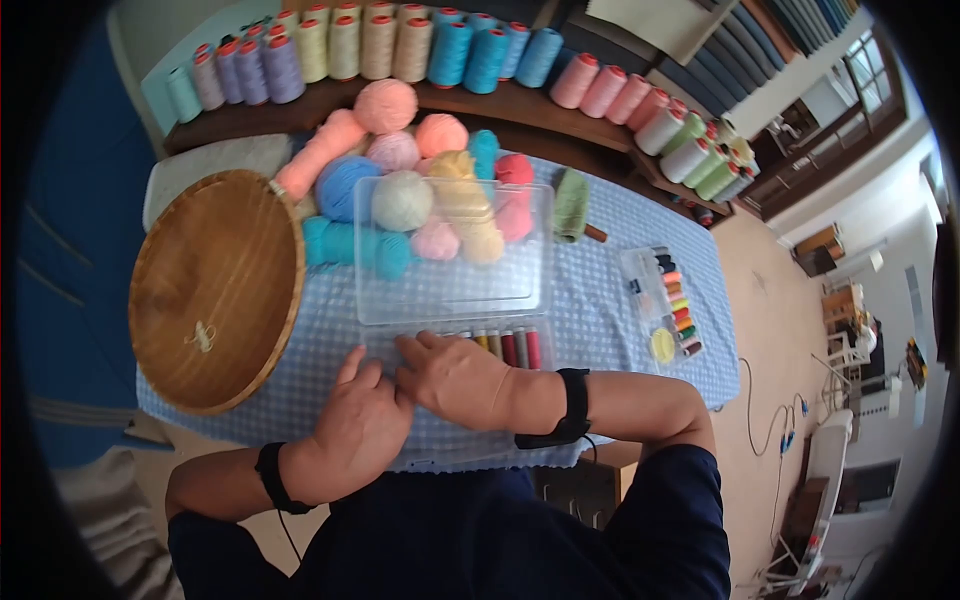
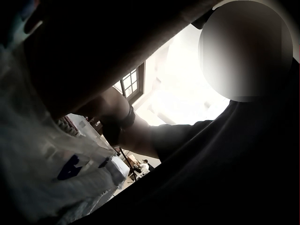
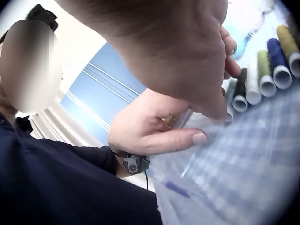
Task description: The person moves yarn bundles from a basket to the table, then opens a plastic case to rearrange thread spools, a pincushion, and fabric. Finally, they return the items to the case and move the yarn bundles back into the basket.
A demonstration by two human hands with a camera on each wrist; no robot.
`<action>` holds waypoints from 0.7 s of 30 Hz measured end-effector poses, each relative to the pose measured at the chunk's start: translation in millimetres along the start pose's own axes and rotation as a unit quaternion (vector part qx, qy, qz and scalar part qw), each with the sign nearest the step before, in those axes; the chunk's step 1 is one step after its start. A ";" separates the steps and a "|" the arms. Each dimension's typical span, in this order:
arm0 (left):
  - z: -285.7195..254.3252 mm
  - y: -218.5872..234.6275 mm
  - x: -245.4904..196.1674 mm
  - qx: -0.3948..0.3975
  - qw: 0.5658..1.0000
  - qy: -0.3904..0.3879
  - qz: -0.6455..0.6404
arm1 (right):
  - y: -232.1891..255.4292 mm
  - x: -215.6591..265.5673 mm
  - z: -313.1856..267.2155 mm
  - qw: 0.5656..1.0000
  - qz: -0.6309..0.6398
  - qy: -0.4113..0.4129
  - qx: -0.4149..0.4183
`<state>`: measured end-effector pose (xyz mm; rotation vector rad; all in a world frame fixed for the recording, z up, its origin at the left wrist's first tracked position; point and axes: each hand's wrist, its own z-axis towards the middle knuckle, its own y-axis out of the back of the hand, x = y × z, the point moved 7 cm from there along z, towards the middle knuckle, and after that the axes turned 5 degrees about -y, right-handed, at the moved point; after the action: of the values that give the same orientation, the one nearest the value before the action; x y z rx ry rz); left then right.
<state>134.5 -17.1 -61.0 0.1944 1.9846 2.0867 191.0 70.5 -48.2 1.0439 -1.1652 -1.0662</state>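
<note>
A row of thread spools (image 1: 507, 348) lies in the base of a clear plastic box, its lid (image 1: 455, 300) tipped back behind it. My right hand (image 1: 455, 380) is bent over the left end of the row. In the right wrist view its thumb and fingers pinch the pale grey end spool (image 3: 229, 96), mostly hidden by the hand; a dark spool (image 3: 240, 91) lies beside it. My left hand (image 1: 362, 425) rests at the box's left front corner, its index finger pointing forward and its thumb (image 3: 176, 140) straight in the right wrist view. The left wrist view is mostly dark.
Yarn balls and skeins (image 1: 348, 188) are heaped behind the lid. A round wooden tray (image 1: 215, 280) with a small pale string bundle stands left. Right are a smaller thread box (image 1: 655, 300) and a green cloth roll (image 1: 571, 205). Large thread cones (image 1: 487, 62) line the back shelf.
</note>
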 end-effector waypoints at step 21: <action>17.9 7.1 9.7 -0.039 0.999 -0.007 -0.028 | 33.6 -290.3 -156.2 0.858 -0.153 -0.481 -0.100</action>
<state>129.4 2.5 -53.6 0.1361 1.8745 2.1164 324.8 371.8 -81.8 0.4990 -1.6336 -2.0465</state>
